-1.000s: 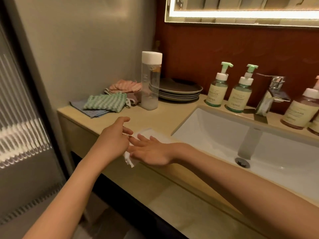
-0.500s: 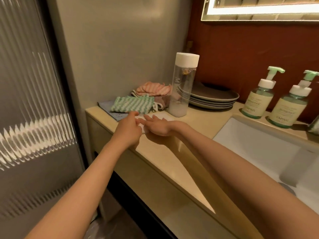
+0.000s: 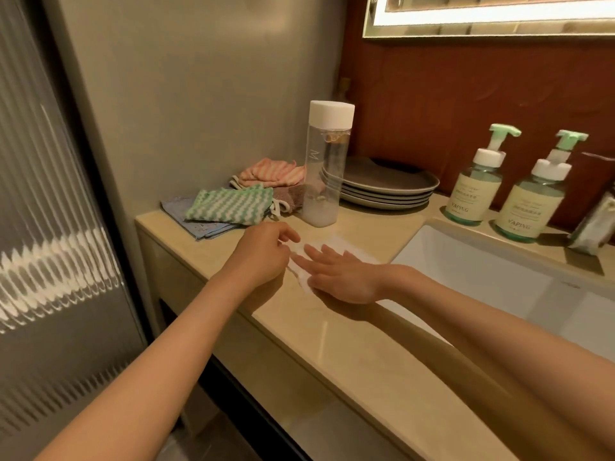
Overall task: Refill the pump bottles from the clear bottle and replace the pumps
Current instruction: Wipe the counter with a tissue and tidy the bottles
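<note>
The right hand (image 3: 339, 277) lies flat and open, palm down, on a white paper sheet (image 3: 336, 245) on the counter (image 3: 349, 347); the left hand (image 3: 263, 252) curls loosely at the sheet's left edge, perhaps pinching it, though I cannot tell. Just behind stands the capped clear bottle (image 3: 324, 168), upright, beside stacked plates (image 3: 389, 188) and folded cloths (image 3: 229, 207). Two pump bottles (image 3: 506, 191), pumps on, stand behind the sink (image 3: 472, 277).

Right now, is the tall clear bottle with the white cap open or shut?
Shut. The tall clear bottle stands upright with its white cap seated on top; neither hand touches it.
</note>
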{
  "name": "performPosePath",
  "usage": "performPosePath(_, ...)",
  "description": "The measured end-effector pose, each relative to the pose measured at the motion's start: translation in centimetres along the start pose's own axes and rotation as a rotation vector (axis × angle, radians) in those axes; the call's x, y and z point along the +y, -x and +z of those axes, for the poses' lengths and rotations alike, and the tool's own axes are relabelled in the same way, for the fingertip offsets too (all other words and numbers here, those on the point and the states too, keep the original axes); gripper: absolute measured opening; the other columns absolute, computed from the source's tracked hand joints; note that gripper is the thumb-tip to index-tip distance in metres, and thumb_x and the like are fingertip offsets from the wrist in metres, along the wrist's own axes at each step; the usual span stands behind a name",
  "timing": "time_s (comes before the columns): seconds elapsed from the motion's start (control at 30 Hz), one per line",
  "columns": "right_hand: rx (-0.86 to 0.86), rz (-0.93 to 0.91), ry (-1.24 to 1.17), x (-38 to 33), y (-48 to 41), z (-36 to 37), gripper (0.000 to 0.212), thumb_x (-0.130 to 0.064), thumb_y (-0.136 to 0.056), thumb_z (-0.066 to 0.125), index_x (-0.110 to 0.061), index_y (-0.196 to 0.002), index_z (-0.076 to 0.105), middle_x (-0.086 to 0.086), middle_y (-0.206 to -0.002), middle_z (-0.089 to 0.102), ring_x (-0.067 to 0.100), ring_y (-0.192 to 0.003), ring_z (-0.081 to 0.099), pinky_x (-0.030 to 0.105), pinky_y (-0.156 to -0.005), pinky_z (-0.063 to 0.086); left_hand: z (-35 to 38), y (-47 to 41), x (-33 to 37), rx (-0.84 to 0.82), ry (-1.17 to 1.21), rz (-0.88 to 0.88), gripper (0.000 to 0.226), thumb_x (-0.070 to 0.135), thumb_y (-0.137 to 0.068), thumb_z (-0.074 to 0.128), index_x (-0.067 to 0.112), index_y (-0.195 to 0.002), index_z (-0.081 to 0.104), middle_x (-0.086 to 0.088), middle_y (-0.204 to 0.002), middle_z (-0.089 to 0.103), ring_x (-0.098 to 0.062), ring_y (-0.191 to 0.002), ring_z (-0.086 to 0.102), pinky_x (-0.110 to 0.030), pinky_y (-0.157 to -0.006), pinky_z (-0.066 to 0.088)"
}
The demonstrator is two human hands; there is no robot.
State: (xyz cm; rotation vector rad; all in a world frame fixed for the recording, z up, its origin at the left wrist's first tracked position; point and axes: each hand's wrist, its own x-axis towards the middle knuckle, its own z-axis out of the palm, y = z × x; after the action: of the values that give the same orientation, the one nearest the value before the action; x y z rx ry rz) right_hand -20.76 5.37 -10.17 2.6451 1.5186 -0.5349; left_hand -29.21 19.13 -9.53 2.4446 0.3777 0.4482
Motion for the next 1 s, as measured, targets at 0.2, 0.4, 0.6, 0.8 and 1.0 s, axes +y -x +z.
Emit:
performPosePath(0.2, 0.015, 0.158, -0.078, 5.5, 2.9, -0.2, 0.051, -0.041, -0.102, 0.017, -0.036, -0.148, -0.003, -0.004, -0.157, -0.014, 0.021, -0.144, -0.015, 0.046, -0.115, -0.008, 1.8, -0.6, 3.1, -0.017, 0.021, 0.049, 0.033, 0.002, -0.088, 0.043, 0.019, -0.103, 0.067, -0.003, -0.115, 0.059, -0.011, -0.091, 0.053, -0.017, -0.07, 0.038)
performPosePath(0.4, 0.081, 0.356, -0.092, 10.4, -0.5, -1.6, 0.052, -0.046, -0.101, 0.016, -0.036, -0.149, -0.001, -0.003, -0.159, -0.007, 0.025, -0.145, -0.009, 0.053, -0.113, -0.007, 2.7, -1.4, 3.7, -0.05, 0.036, 0.048, 0.03, 0.005, -0.088, 0.046, 0.022, -0.1, 0.067, -0.001, -0.113, 0.059, -0.01, -0.093, 0.053, -0.017, -0.069, 0.039)
performPosePath(0.6, 0.156, 0.517, -0.129, 14.9, -2.6, -2.9, 0.053, -0.046, -0.101, 0.016, -0.032, -0.15, 0.004, 0.002, -0.159, -0.004, 0.027, -0.146, -0.005, 0.053, -0.113, -0.003, 3.2, -2.4, 3.1, -0.082, 0.017, 0.056, 0.029, 0.007, -0.089, 0.047, 0.024, -0.1, 0.067, 0.001, -0.114, 0.059, -0.009, -0.097, 0.052, -0.021, -0.075, 0.039)
performPosePath(0.8, 0.141, 0.507, -0.141, 14.3, -3.6, -3.2, 0.053, -0.045, -0.101, 0.017, -0.031, -0.15, 0.003, 0.004, -0.159, -0.002, 0.028, -0.145, -0.005, 0.051, -0.114, -0.004, 4.0, -2.7, 2.5, -0.096, 0.023, 0.067, 0.032, 0.006, -0.088, 0.046, 0.025, -0.1, 0.068, 0.002, -0.112, 0.063, -0.011, -0.098, 0.055, -0.02, -0.08, 0.04)
performPosePath(1.0, 0.124, 0.358, -0.067, 10.3, -5.0, -3.1, 0.054, -0.045, -0.101, 0.017, -0.03, -0.15, 0.001, 0.002, -0.159, -0.003, 0.027, -0.146, -0.004, 0.049, -0.115, -0.002, 4.2, -2.3, 2.8, -0.082, 0.038, 0.084, 0.032, 0.004, -0.088, 0.046, 0.024, -0.098, 0.069, 0.002, -0.108, 0.065, -0.01, -0.097, 0.057, -0.018, -0.078, 0.041)
